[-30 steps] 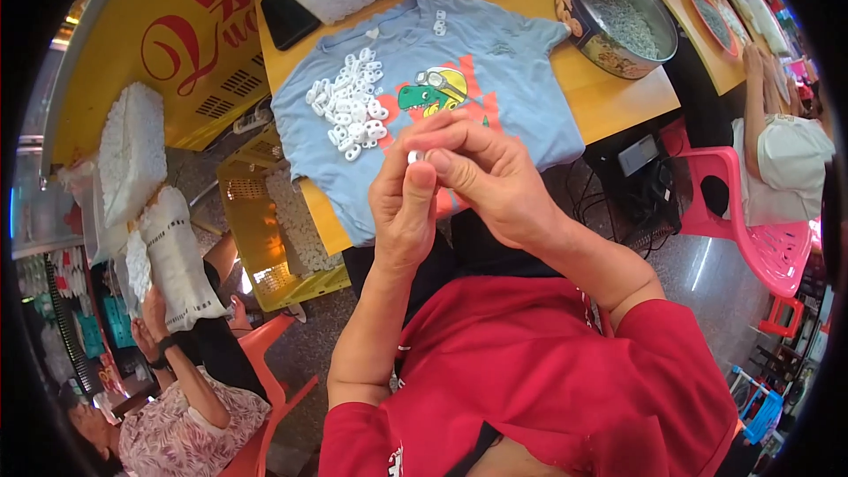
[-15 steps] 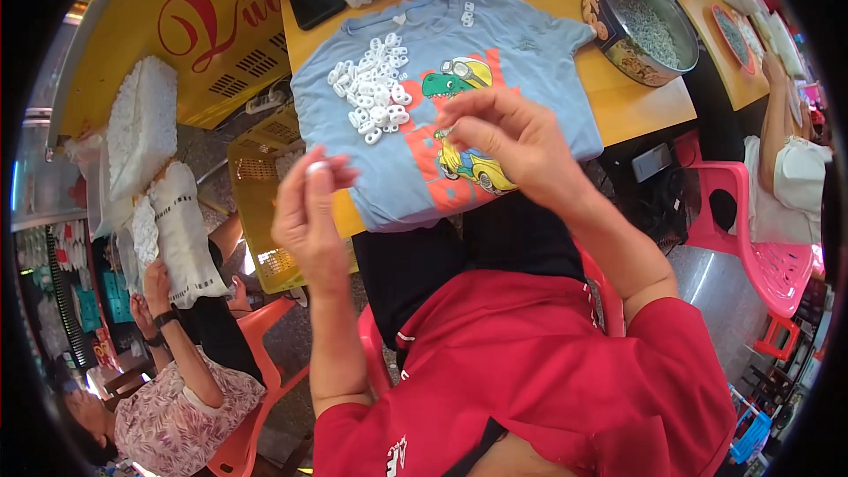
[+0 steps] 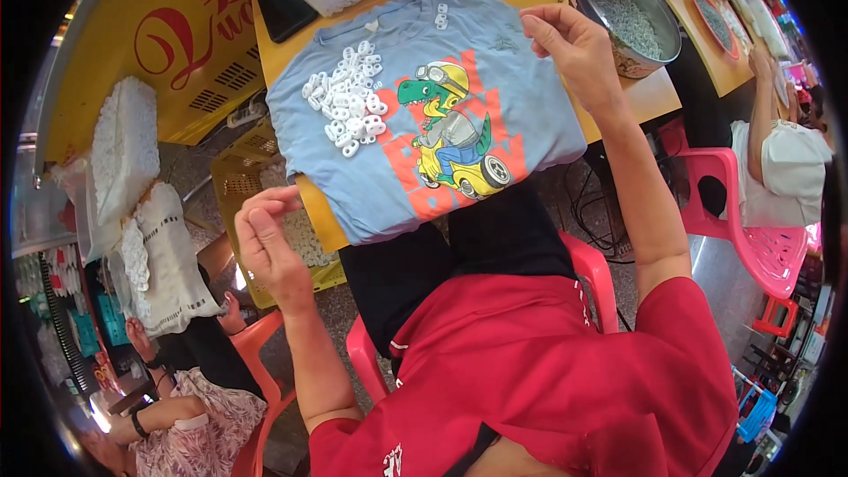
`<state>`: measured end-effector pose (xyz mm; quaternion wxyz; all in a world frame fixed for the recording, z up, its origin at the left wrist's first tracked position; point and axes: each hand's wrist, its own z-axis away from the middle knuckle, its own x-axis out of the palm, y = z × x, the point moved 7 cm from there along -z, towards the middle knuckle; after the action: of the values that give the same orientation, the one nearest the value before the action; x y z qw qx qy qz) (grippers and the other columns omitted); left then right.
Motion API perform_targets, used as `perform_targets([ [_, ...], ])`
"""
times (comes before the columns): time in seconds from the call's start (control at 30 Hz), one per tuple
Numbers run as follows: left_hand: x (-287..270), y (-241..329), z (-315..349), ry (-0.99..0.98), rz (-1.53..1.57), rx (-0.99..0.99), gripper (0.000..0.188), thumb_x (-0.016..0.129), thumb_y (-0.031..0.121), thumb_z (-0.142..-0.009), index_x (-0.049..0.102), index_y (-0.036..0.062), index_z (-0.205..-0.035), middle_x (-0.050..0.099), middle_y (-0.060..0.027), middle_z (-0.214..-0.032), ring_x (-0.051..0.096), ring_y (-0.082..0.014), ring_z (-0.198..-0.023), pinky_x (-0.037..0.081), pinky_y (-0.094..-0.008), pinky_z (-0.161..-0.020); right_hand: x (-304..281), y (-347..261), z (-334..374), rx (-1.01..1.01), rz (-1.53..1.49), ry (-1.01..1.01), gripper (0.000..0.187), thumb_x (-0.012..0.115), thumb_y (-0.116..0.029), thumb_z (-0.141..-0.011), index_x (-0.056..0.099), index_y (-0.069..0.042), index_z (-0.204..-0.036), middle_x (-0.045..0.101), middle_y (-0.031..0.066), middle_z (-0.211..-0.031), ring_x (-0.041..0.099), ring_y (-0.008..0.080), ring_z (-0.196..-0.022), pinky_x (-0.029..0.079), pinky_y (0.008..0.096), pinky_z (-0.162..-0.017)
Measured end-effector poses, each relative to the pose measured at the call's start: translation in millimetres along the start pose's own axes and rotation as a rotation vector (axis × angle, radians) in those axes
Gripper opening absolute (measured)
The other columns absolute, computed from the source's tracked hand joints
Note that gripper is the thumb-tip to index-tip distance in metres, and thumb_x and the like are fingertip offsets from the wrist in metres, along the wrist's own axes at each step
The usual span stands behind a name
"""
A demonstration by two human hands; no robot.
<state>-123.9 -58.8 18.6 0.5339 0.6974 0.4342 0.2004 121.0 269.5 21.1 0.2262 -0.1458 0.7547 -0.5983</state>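
On the blue T-shirt (image 3: 291, 137) spread over the table, a loose pile of small white two-holed pieces (image 3: 349, 106) lies within reach of both hands

The soft cloth probably keeps the pieces from sliding, and a short row (image 3: 441, 17) of them sits apart near the collar, perhaps to avoid mixing; the left hand (image 3: 269, 252) hangs beside the shirt, above the yellow crate (image 3: 329, 280), fingers loosely bent, and whether it pinches anything I cannot tell; the right hand (image 3: 570, 49) is over the sleeve, thumb and forefinger narrowly set as if for something tiny, though none shows; just beside it stands a round tin (image 3: 669, 33), whose wall seems to keep the fine metal bits (image 3: 625, 22) together
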Motion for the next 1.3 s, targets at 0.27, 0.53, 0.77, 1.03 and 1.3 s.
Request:
perform_targets([
  [0.27, 113.3, 34.9, 7.7, -0.406, 0.358, 0.126, 0.028, 0.038, 0.016, -0.105, 0.048, 0.0011, -0.084, 0.060, -0.0118, -0.084, 0.061, -0.0214, -0.083, 0.048, -0.0346, -0.080, 53.3, 5.6, -28.6, -0.279, 0.468, -0.264, 0.021, 0.062, -0.015, -0.090, 0.066, 0.001, -0.103, 0.067, 0.0065, -0.084, 0.060, 0.0145, -0.073, 0.048, 0.0279, -0.069],
  [0.53, 166.2, 12.6, 22.8, -0.595, 0.301, -0.081, 0.030, 0.043, 0.016, -0.104, 0.056, -0.0014, -0.084, 0.062, -0.0084, -0.081, 0.061, -0.0149, -0.080, 0.048, -0.0271, -0.075, 88.9, 9.3, -58.5, -0.494, 0.960, -0.322, 0.018, 0.062, -0.018, -0.087, 0.072, -0.017, -0.102, 0.065, 0.0113, -0.098, 0.064, 0.0339, -0.092, 0.052, 0.0449, -0.078],
  [0.77, 163.3, 8.8, 20.8, -0.575, 0.325, -0.150, 0.032, 0.044, 0.019, -0.104, 0.057, -0.0014, -0.083, 0.063, -0.0083, -0.081, 0.060, -0.0132, -0.078, 0.047, -0.0262, -0.073, 83.4, 13.0, -65.4, -0.535, 0.954, -0.365, 0.015, 0.063, -0.018, -0.086, 0.071, -0.014, -0.099, 0.065, 0.0114, -0.096, 0.064, 0.0351, -0.091, 0.052, 0.0447, -0.078],
  [1.03, 158.0, 5.5, 18.6, -0.455, 0.427, -0.262, 0.021, 0.048, 0.017, -0.102, 0.058, -0.0005, -0.100, 0.064, -0.0049, -0.082, 0.060, -0.0102, -0.076, 0.048, -0.0244, -0.072, 67.7, -2.4, -20.9, 0.030, 0.029, -0.445, 0.022, 0.062, -0.019, -0.094, 0.070, -0.004, -0.108, 0.066, 0.0018, -0.081, 0.059, 0.0068, -0.069, 0.049, 0.0238, -0.062],
  [1.3, 167.7, 19.0, 11.2, -0.384, 0.609, -0.356, 0.024, 0.054, 0.016, -0.100, 0.057, -0.0022, -0.114, 0.065, -0.0087, -0.097, 0.063, -0.0128, -0.084, 0.050, -0.0255, -0.077, 77.9, -25.8, 42.4, 0.249, -0.306, -0.583, 0.021, 0.065, -0.015, -0.092, 0.065, 0.000, -0.106, 0.065, 0.0023, -0.087, 0.060, 0.0074, -0.068, 0.050, 0.0219, -0.065],
])
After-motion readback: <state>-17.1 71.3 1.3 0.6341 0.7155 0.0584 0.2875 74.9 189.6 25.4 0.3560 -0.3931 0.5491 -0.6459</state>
